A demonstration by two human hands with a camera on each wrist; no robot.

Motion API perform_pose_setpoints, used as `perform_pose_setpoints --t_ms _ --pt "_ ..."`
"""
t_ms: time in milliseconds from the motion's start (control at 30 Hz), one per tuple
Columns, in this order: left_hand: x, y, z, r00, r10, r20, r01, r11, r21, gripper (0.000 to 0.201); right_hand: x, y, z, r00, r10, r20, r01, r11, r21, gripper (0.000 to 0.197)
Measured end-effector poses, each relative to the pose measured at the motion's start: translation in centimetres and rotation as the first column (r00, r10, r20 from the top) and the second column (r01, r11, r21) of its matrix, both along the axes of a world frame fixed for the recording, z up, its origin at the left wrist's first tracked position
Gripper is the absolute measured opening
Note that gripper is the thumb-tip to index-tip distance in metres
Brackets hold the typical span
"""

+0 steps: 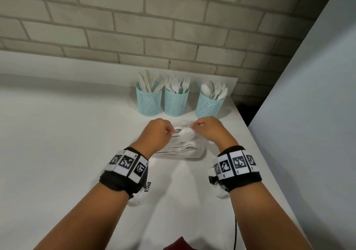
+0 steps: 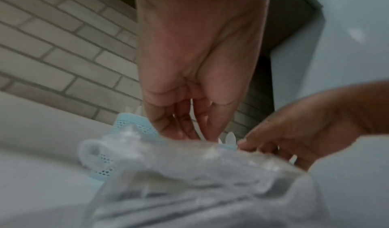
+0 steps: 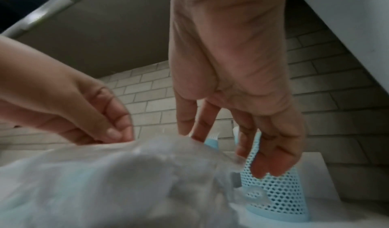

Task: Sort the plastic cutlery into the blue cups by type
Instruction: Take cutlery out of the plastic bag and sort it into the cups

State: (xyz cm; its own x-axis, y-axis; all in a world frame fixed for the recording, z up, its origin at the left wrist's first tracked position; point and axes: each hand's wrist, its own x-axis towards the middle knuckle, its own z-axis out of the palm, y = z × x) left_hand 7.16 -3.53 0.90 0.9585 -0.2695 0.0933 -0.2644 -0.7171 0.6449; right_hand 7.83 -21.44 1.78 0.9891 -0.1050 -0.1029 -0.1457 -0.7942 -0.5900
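Forearms with marker-printed wristbands [image 1: 127, 164] fill the foreground — patterns only, no readable writing, no brands anywhere. Left hand [image 1: 157, 134] and right hand [image 1: 209, 130] both pinch the mouth of a clear plastic bag [image 1: 181, 149] of white cutlery on the table [image 1: 57, 134], fingertips curled together. A spoon [image 1: 185, 133] lies at the opening between both grips, handle end hidden, roughly crosswise. Spoon cup [image 1: 210, 103] stands just beyond the right hand — nearer that side; fork cup [image 1: 176, 101] and knife cup [image 1: 149, 101] sit left of it.
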Motion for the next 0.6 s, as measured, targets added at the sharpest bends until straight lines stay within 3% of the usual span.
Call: perform_pose_setpoints --t_ms 67,200,367,600 --pt "0.4 -0.8 -0.3 0.999 -0.035 0.017 0.034 0.999 0.035 0.024 -0.1 0.5 -0.6 0.999 -0.045 0.021 0.046 0.995 -0.083 0.028" --pt "1.2 -1.2 -1.1 0.993 -0.113 -0.026 0.116 0.975 0.191 0.025 -0.6 1.0 -1.3 0.996 -0.080 0.047 0.084 0.992 -0.093 0.028" --pt "1.4 -1.3 -1.3 0.962 -0.209 -0.177 0.261 0.895 0.362 0.030 -1.1 0.7 -0.7 0.993 -0.115 0.034 0.110 0.987 0.120 0.029" --pt "1.7 -2.4 -1.2 0.942 -0.141 -0.303 0.300 0.758 0.579 0.048 -1.0 0.7 -1.4 0.984 -0.176 -0.003 0.165 0.915 0.369 0.030"
